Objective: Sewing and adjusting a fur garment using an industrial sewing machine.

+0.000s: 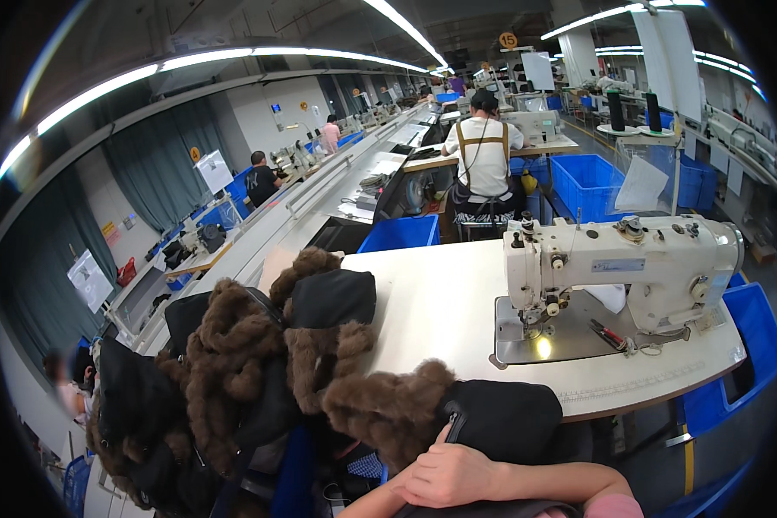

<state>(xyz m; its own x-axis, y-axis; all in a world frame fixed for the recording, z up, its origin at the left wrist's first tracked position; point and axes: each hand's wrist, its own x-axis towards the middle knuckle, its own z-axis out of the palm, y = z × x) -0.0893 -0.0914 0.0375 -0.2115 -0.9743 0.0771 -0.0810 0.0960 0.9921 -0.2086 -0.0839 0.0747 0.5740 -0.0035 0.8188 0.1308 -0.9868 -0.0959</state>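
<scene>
At the table's near edge lies a black fabric piece (509, 419) with a zipper and brown fur trim (397, 406). My right hand (449, 475) rests closed over my left hand or wrist, its fingers folded around it. Of my left hand (444, 434) only a fingertip shows, beside the zipper; its other fingers are hidden under the right. Whether it grips the fabric I cannot make out. To the left is a heap of similar black pieces (134, 388) with brown fur (233, 363). A white sewing machine (617, 268) stands beyond, at the right.
Red-handled thread snips (609, 335) lie on the machine's metal bed plate. The white tabletop (440, 302) has a curved right edge. Blue bins (401, 233) stand behind it and to its right (751, 345). Ahead, a person (483, 155) sits with back turned at another machine.
</scene>
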